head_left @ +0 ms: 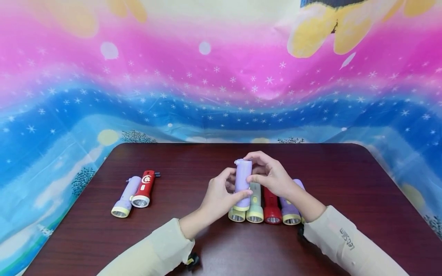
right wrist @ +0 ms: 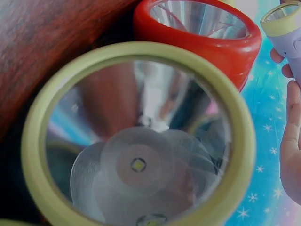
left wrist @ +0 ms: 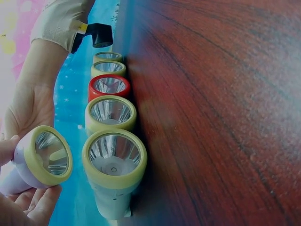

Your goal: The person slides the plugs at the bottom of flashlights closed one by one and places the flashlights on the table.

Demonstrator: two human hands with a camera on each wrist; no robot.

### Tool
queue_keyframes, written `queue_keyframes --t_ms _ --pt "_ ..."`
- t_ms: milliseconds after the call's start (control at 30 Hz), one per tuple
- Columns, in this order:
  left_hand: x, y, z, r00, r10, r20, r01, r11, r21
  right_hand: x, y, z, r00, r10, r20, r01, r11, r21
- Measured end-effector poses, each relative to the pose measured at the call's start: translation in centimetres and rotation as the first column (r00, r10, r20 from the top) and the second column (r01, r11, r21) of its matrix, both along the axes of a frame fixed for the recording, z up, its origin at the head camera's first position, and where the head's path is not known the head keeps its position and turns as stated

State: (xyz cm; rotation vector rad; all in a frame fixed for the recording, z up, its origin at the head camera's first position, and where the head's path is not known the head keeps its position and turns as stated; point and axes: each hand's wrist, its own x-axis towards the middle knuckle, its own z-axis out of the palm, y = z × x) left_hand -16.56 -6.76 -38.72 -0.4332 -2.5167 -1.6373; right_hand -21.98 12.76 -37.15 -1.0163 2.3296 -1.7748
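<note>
A light purple flashlight point(head_left: 243, 176) with a pale yellow rim is held up between both hands, its lens end pointing down toward the near side. My left hand point(head_left: 219, 193) grips it around the lower body, thumb across the front. My right hand point(head_left: 272, 176) pinches its upper end, thumb on the side and forefinger on the tail. Below and behind it lies a row of flashlights: a pale green one point(head_left: 255, 203), a red one point(head_left: 272, 207), a purple one point(head_left: 289, 209) and others, lenses toward me. In the left wrist view the held flashlight point(left wrist: 33, 160) is beside the row's end flashlight point(left wrist: 113, 197).
Farther left on the dark wooden table point(head_left: 193, 161) lie another purple flashlight point(head_left: 129, 193) and a red flashlight point(head_left: 145, 188) with a white print, side by side. A colourful cloth backdrop point(head_left: 207, 96) hangs behind the table.
</note>
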Motion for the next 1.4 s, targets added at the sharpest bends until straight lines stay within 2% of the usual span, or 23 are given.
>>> queue_keyframes --t_ms 367,567,833,1067,1400 --pt "0.1 0.0 0.2 1.0 0.004 0.001 -0.004 1.0 0.004 0.0 -0.2 -0.1 1.0 0.0 -0.015 0.0 0.999 -0.04" --pt "-0.1 -0.2 0.2 1.0 -0.019 0.009 0.019 0.999 -0.045 0.3 0.0 0.1 1.0 -0.018 0.019 0.019 0.999 -0.029" --pt "0.1 -0.1 0.8 0.998 -0.02 -0.063 0.007 0.982 -0.189 0.3 0.0 0.0 0.998 -0.039 0.055 0.042 0.997 -0.057" --pt "0.2 0.0 1.1 0.997 0.01 -0.082 -0.028 0.975 -0.219 0.4 -0.2 -0.1 0.996 -0.067 0.062 0.071 0.995 -0.069" --pt "-0.2 0.1 0.8 0.993 0.025 -0.116 -0.053 0.968 -0.246 0.4 -0.4 -0.2 0.995 -0.092 0.041 0.095 0.993 -0.076"
